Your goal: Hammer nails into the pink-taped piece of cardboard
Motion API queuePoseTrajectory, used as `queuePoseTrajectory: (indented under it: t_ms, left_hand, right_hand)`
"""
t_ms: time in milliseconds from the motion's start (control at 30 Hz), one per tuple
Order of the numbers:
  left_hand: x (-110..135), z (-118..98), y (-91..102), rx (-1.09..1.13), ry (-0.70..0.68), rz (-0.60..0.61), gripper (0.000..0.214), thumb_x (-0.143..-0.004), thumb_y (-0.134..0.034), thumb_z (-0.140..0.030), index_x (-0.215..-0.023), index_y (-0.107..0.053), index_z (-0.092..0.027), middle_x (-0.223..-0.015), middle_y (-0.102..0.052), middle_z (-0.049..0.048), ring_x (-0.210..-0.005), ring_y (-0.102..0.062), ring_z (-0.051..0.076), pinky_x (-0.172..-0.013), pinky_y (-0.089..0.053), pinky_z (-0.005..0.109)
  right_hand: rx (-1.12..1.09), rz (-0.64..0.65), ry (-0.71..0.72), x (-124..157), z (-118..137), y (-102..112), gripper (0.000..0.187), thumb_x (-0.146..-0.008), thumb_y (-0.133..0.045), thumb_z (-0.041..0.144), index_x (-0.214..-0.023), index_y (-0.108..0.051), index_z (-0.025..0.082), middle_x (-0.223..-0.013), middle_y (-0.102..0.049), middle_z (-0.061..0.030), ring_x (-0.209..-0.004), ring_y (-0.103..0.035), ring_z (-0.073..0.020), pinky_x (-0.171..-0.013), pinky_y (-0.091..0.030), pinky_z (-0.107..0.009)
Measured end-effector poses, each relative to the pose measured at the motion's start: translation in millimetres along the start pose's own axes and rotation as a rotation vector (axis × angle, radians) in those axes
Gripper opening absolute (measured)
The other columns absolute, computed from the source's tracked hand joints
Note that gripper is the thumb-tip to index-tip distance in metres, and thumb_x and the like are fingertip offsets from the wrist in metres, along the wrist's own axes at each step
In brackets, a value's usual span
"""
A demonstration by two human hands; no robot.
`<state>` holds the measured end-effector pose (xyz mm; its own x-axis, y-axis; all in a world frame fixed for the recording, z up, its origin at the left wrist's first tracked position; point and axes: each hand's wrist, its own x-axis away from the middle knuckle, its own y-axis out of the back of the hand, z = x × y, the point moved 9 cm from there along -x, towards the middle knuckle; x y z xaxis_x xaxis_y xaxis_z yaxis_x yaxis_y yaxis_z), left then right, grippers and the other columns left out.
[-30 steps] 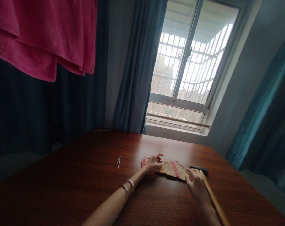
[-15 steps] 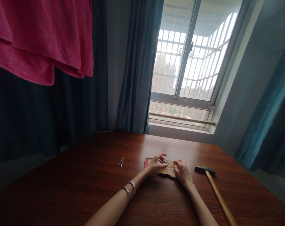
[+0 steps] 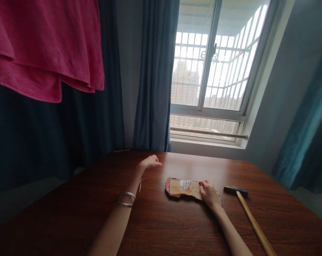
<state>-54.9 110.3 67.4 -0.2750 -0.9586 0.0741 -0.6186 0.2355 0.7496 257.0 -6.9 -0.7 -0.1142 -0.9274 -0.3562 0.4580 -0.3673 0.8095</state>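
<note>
A worn, thin board (image 3: 174, 190) lies flat on the table, dotted with many small holes and pink at its left end. Several nails (image 3: 186, 184) show on a pale patch near its middle. My right hand (image 3: 210, 193) is closed around the board's right end. Away from the board, to its upper left, my left hand (image 3: 150, 162) hovers with curled fingers; whether anything is in them is hidden. Beside my left forearm lie a few loose nails (image 3: 140, 185), partly covered by it. Two silvery bangles (image 3: 126, 204) circle my left wrist.
A hammer (image 3: 235, 192) with a wooden handle rests to the right of my right hand on the brown wooden table (image 3: 161, 227). A window (image 3: 206, 71) and blue curtains (image 3: 152, 89) stand behind. A pink cloth (image 3: 49, 46) hangs at upper left.
My left hand has left the board and moved left and up over the table, uncovering the board's nails. My right hand keeps hold of the right end. The view has shifted slightly.
</note>
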Motion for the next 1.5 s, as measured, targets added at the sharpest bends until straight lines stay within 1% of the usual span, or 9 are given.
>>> queuePoseTrajectory:
  t_ms: [100, 167, 233, 300, 433, 767, 1000, 1367, 1500]
  left_hand:
    - [29, 79, 12.9, -0.188, 0.431, 0.25, 0.024, -0.052, -0.073, -0.027, -0.045, -0.056, -0.012, -0.044, -0.054, 0.0035, -0.042, -0.049, 0.014, -0.046, -0.038, 0.025]
    - [45, 104, 10.6, -0.193, 0.527, 0.339, 0.023, -0.048, -0.075, -0.025, -0.045, -0.057, -0.013, -0.046, -0.055, 0.0056, -0.042, -0.049, 0.016, -0.043, -0.038, 0.025]
    - [54, 114, 0.1, -0.174, 0.587, 0.417, 0.022, -0.045, -0.077, -0.026, -0.045, -0.058, -0.014, -0.047, -0.056, 0.0066, -0.042, -0.049, 0.016, -0.041, -0.037, 0.025]
    - [56, 114, -11.1, -0.167, 0.618, 0.465, 0.023, -0.043, -0.077, -0.026, -0.044, -0.057, -0.015, -0.048, -0.056, 0.0066, -0.042, -0.048, 0.016, -0.04, -0.037, 0.024]
    - [47, 104, -19.6, -0.218, 0.604, 0.436, 0.022, -0.04, -0.078, -0.02, -0.042, -0.056, -0.015, -0.047, -0.054, 0.006, -0.042, -0.044, 0.015, -0.04, -0.035, 0.024]
    - [38, 99, -23.7, -0.193, 0.519, 0.407, 0.026, -0.044, -0.08, -0.023, -0.045, -0.056, -0.014, -0.043, -0.052, 0.0037, -0.04, -0.046, 0.015, -0.042, -0.036, 0.025]
    - [31, 103, -29.7, -0.17, 0.482, 0.425, 0.022, -0.041, -0.078, -0.018, -0.046, -0.058, -0.01, -0.042, -0.052, 0.0025, -0.038, -0.042, 0.01, -0.038, -0.029, 0.02]
    - [26, 111, -30.7, -0.077, 0.439, 0.439, 0.022, -0.036, -0.077, -0.022, -0.048, -0.061, -0.011, -0.048, -0.056, 0.0034, -0.042, -0.049, 0.012, -0.037, -0.033, 0.019]
    - [21, 95, -24.4, -0.014, 0.324, 0.389, 0.02, -0.039, -0.074, -0.024, -0.048, -0.062, -0.011, -0.05, -0.058, 0.0037, -0.045, -0.052, 0.013, -0.04, -0.037, 0.021]
  right_hand:
    - [-0.002, -0.02, 0.024, -1, -1, -2, 0.027, -0.084, -0.04, 0.024, -0.094, -0.065, 0.022, -0.097, -0.06, -0.0072, -0.095, -0.053, -0.0188, -0.077, -0.04, -0.026]
    - [-0.006, -0.035, 0.044, -2, -2, -3, 0.027, -0.084, -0.04, 0.024, -0.093, -0.065, 0.022, -0.094, -0.06, -0.0073, -0.094, -0.053, -0.019, -0.079, -0.04, -0.026]
    - [-0.008, -0.052, 0.06, -3, -3, -4, 0.027, -0.083, -0.04, 0.024, -0.092, -0.066, 0.022, -0.093, -0.061, -0.0072, -0.093, -0.053, -0.019, -0.081, -0.04, -0.027]
    - [-0.007, -0.067, 0.068, -4, -4, -4, 0.027, -0.083, -0.04, 0.023, -0.091, -0.066, 0.022, -0.092, -0.061, -0.0071, -0.092, -0.054, -0.0191, -0.081, -0.04, -0.027]
    - [-0.003, -0.076, 0.071, -4, -7, -6, 0.027, -0.082, -0.041, 0.023, -0.091, -0.066, 0.022, -0.092, -0.062, -0.0075, -0.092, -0.054, -0.0195, -0.08, -0.041, -0.027]
    - [-0.01, -0.084, 0.081, -6, -7, -6, 0.026, -0.081, -0.042, 0.023, -0.09, -0.067, 0.022, -0.091, -0.063, -0.0077, -0.092, -0.055, -0.0201, -0.079, -0.041, -0.027]
    - [-0.008, -0.075, 0.07, -8, -10, -10, 0.027, -0.082, -0.042, 0.021, -0.09, -0.067, 0.021, -0.09, -0.062, -0.0083, -0.089, -0.055, -0.0197, -0.078, -0.041, -0.027]
    - [-0.034, -0.05, 0.044, -6, -8, -7, 0.027, -0.082, -0.042, 0.021, -0.091, -0.067, 0.02, -0.091, -0.061, -0.0079, -0.091, -0.054, -0.0195, -0.082, -0.041, -0.027]
    - [-0.109, -0.094, 0.067, -8, -6, -1, 0.026, -0.081, -0.042, 0.02, -0.089, -0.067, 0.018, -0.089, -0.061, -0.0095, -0.089, -0.056, -0.0208, -0.082, -0.043, -0.031]
